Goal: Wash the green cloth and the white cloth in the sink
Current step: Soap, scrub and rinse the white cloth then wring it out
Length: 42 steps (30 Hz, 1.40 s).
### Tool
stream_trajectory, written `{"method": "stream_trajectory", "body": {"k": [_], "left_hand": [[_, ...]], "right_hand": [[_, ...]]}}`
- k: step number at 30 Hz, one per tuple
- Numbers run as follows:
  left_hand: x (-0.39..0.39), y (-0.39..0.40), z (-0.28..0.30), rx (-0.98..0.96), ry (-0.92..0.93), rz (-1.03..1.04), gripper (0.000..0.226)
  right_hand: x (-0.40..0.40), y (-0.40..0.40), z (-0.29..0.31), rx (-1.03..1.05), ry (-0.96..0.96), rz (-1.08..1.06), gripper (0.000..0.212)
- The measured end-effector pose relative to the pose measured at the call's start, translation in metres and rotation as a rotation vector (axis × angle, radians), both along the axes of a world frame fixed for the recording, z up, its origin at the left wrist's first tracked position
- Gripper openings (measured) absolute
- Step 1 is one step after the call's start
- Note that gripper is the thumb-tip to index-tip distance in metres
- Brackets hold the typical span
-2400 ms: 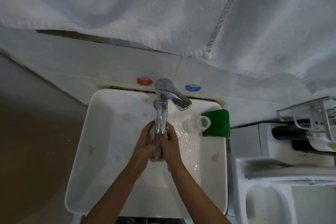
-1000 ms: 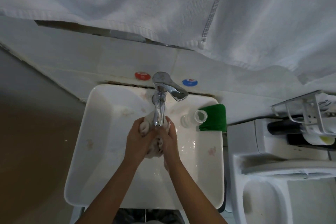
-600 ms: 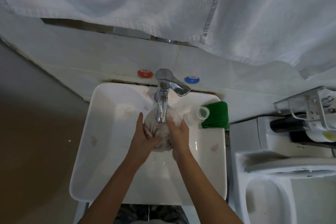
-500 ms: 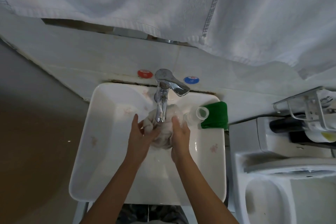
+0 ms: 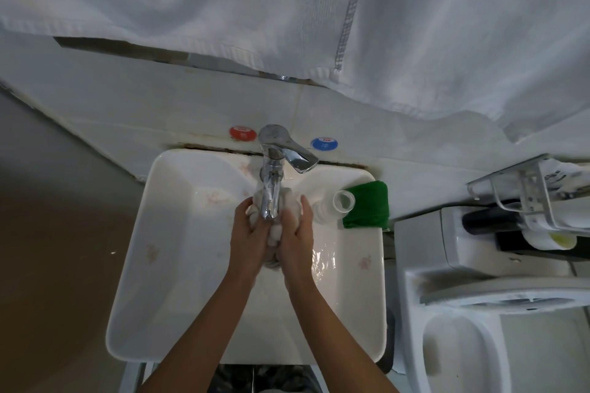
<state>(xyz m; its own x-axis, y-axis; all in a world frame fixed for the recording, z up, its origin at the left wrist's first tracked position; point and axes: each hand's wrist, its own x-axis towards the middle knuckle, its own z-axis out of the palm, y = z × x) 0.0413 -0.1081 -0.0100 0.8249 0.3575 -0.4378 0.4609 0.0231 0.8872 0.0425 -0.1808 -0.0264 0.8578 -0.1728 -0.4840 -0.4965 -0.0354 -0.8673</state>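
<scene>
Under the chrome tap [image 5: 271,188], both my hands squeeze the wet white cloth [image 5: 289,206] over the white sink [image 5: 178,265]. My left hand [image 5: 250,239] grips the cloth from the left and my right hand [image 5: 295,241] grips it from the right, palms facing each other. Most of the cloth is hidden between them; bunched bits show at the top and bottom. The green cloth [image 5: 367,204] lies folded on the sink's back right corner.
A clear plastic bottle [image 5: 335,206] lies on its side by the green cloth. White towels [image 5: 287,9] hang above the tap. Red [image 5: 242,133] and blue [image 5: 324,143] discs sit on the wall. A toilet [image 5: 479,313] and metal rack [image 5: 526,198] stand right.
My hands have closed together around the white cloth, bunching it into a tighter wad below the spout. Earlier it was spread wider between them. The green cloth has not moved.
</scene>
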Motion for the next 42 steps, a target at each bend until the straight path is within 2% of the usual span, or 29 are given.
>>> {"method": "stream_trajectory", "body": {"k": [3, 6, 7, 10, 12, 14, 19, 22, 25, 28, 30, 31, 34, 36, 38, 40, 42], "left_hand": [[0.003, 0.000, 0.001, 0.046, -0.006, 0.046, 0.021], [0.002, 0.000, -0.002, 0.085, -0.009, 0.058, 0.019], [0.001, 0.000, -0.003, 0.085, 0.006, 0.064, 0.015], [-0.004, -0.002, -0.006, 0.059, 0.017, 0.109, 0.010], [-0.007, -0.004, -0.005, 0.039, 0.021, 0.146, 0.012], [-0.008, -0.007, -0.004, 0.037, 0.020, 0.167, 0.016], [-0.008, -0.005, -0.007, 0.033, 0.057, 0.243, 0.031], [-0.005, -0.001, -0.007, 0.068, 0.070, 0.260, 0.036], [-0.002, 0.000, -0.007, 0.081, 0.088, 0.260, 0.038], [-0.002, -0.001, -0.004, 0.068, 0.022, 0.232, 0.040], [-0.002, 0.002, -0.006, 0.042, 0.001, 0.160, 0.032], [-0.002, 0.004, -0.009, 0.014, 0.002, 0.130, 0.030], [-0.002, 0.011, -0.014, -0.140, 0.019, 0.069, 0.055], [-0.002, 0.015, -0.013, -0.253, 0.055, 0.044, 0.049], [-0.002, 0.018, -0.014, -0.374, 0.064, -0.048, 0.053], [-0.003, 0.017, -0.011, -0.454, 0.058, -0.084, 0.065], [-0.006, 0.014, -0.010, -0.457, 0.077, -0.036, 0.065]], "right_hand": [[-0.005, 0.002, 0.003, 0.036, -0.028, 0.077, 0.028], [-0.009, 0.003, 0.002, 0.094, -0.015, 0.041, 0.029], [-0.011, 0.004, 0.002, 0.094, -0.015, 0.037, 0.035], [-0.016, 0.008, -0.002, 0.063, 0.014, 0.021, 0.071], [-0.019, 0.012, -0.005, 0.072, 0.058, 0.004, 0.083], [-0.020, 0.012, -0.005, 0.074, 0.051, 0.004, 0.078], [-0.018, 0.019, -0.001, 0.047, 0.034, 0.013, 0.039], [-0.017, 0.020, 0.002, 0.035, 0.001, -0.023, 0.024], [-0.013, 0.019, 0.004, 0.016, -0.047, -0.069, 0.026], [-0.008, 0.020, 0.000, 0.020, -0.080, -0.088, 0.030], [-0.005, 0.020, -0.003, 0.064, -0.065, -0.116, 0.025], [-0.004, 0.019, -0.005, 0.083, -0.052, -0.120, 0.022], [-0.003, 0.015, -0.008, 0.186, -0.025, -0.101, 0.022], [-0.003, 0.010, -0.005, 0.276, 0.016, -0.087, 0.017], [-0.002, 0.006, -0.001, 0.316, 0.041, -0.066, 0.015], [0.001, 0.006, -0.001, 0.262, 0.039, -0.067, 0.024], [0.002, 0.009, -0.004, 0.152, 0.052, -0.090, 0.027]]}}
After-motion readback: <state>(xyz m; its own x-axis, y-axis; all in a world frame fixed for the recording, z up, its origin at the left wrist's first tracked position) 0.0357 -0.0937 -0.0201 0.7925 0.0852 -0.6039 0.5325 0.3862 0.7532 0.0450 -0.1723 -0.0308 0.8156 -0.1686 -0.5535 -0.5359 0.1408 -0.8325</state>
